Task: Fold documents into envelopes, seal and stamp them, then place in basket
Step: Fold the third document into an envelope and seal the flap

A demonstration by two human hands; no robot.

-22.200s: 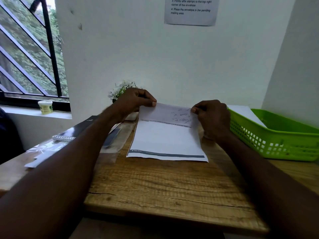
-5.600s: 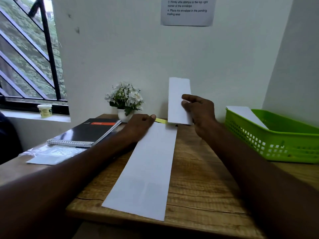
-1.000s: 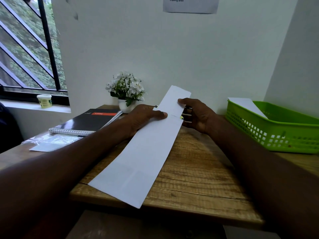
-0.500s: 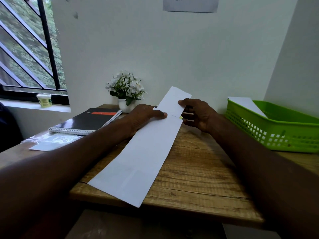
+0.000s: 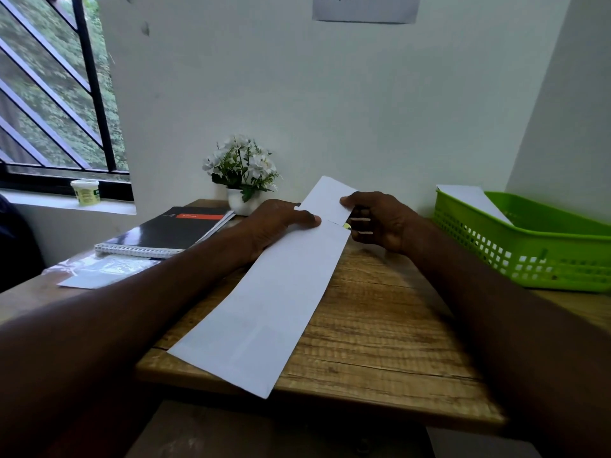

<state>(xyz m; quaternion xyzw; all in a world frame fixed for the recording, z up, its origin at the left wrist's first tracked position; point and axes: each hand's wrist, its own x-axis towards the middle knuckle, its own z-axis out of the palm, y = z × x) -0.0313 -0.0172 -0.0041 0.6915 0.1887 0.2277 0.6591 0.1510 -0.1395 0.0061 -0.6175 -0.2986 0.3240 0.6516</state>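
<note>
White envelope (image 5: 264, 302) lay mid-table, angled toward 1 o'clock. Left hand (image 5: 274, 226) pressed its mouth flat; right hand (image 5: 380, 219) pinched folded document (image 5: 325, 200) at opening. Risk: skewed entry could crumple paper. Green basket (image 5: 529, 259) at 3 o'clock.

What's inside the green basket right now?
One white sheet or envelope leans against the far-left corner of the green basket. The near wall hides the basket floor, so anything else inside is unseen.

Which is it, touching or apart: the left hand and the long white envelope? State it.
Touching. The head view shows the left hand lying on the envelope, thumb tip on its upper end, pressing it against the wooden table.
</note>
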